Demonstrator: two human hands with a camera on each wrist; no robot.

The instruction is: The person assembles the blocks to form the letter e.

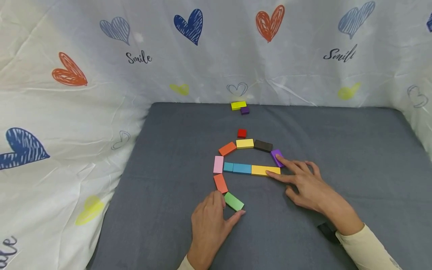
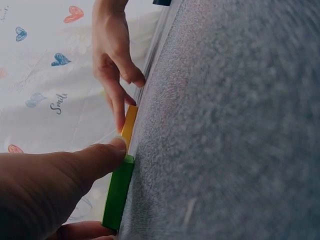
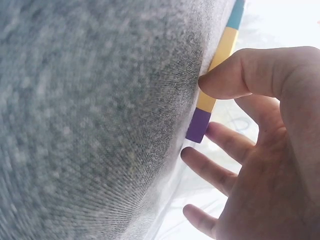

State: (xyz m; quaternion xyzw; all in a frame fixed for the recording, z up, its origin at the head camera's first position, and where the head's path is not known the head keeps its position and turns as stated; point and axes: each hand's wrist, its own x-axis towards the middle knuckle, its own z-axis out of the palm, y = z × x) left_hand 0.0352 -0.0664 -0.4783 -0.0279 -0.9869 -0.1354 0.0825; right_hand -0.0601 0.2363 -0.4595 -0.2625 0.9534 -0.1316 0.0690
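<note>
In the head view my left hand (image 1: 210, 217) pinches a green block (image 1: 234, 201) by its ends, thumb at the near end and fingers at the far one. That block's far end meets an orange block (image 1: 221, 183); a pink block (image 1: 218, 164) stands beyond. Spread fingers of my right hand (image 1: 309, 189) reach leftward: one fingertip touches a long yellow block (image 1: 259, 170), another a purple block (image 1: 275, 153). The yellow block continues a straight row with a blue block (image 1: 242, 168) and a teal block (image 1: 228, 167). In the left wrist view the green block (image 2: 118, 192) lies on the cloth.
A second orange block (image 1: 227, 149), a pale yellow block (image 1: 244, 143) and a black block (image 1: 263, 146) form the curve's top. Beyond lies a red block (image 1: 242, 133). At the far edge of the grey cloth (image 1: 168, 187) are a bright yellow block (image 1: 238, 105) and a dark purple block (image 1: 245, 110).
</note>
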